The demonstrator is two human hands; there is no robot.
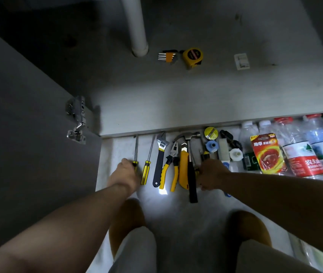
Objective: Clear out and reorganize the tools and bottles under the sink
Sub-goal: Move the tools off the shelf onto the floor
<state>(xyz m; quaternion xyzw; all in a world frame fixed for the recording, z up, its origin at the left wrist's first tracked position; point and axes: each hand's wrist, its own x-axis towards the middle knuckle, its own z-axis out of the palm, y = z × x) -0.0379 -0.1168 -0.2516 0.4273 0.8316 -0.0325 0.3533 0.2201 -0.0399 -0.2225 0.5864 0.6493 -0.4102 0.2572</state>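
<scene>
Left hand: your left hand (124, 172) sits at the left end of the tool row, fingers curled over the handle of the leftmost screwdriver (136, 148), probably to square it with its neighbours.
Right hand: your right hand (213, 174) lies just right of the hammer (192, 182), over some small items; its back faces the camera, so I cannot tell whether it pinches anything.
Tool row: the second screwdriver (146, 170), adjustable wrench (159, 160), pliers (171, 164), utility knife (184, 168) and hammer lie side by side in mid-frame, heads toward the cabinet and handles toward you, which looks like sorting by kind.
Bottles: the water bottles (302, 154) are bunched at the right of the frame with a battery pack (267, 154) lying against them.
Left inside: a hex key set (167, 56) and tape measure (192, 57) rest side by side in the upper middle, on the cabinet floor (176, 95).
Edges: tool tips nearly meet the cabinet's front lip, so slide them back toward you instead.
Obstacles: the drain pipe (135, 24) stands just left of the hex keys; the open door (28, 125) walls off the left.
Open room: the cabinet floor is widest in the mid-frame band ahead of the lip.
</scene>
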